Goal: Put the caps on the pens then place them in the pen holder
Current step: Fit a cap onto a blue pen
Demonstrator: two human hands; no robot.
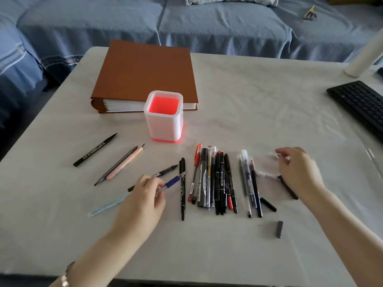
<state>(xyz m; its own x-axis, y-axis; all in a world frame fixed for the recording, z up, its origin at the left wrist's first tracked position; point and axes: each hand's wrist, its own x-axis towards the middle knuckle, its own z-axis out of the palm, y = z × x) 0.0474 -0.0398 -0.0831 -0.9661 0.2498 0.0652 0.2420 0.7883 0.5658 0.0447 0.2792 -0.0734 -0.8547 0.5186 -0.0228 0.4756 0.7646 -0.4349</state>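
Observation:
A white pen holder (pixel 163 123) with a red inside stands on the table in front of a brown binder. My left hand (pixel 143 195) grips an uncapped blue-grip pen (pixel 174 180), tip pointing up and right. My right hand (pixel 298 170) rests over a clear cap (pixel 267 175) and a black cap (pixel 290 190), fingers curled near a small blue piece; whether it grips anything is unclear. A bundle of pens (pixel 215 181) lies between my hands. Uncapped pens lie to the left: a black marker (pixel 94 151), a grey and a pink pen (pixel 122 163), and a light blue pen (pixel 107 205).
A brown binder (pixel 145 73) lies behind the holder. A black keyboard (pixel 360 104) sits at the right edge, with a white tube (pixel 366 56) beyond it. Loose caps include a grey cap (pixel 279 229) and another black cap (pixel 268 204). A blue-covered sofa (pixel 186 23) runs behind the table.

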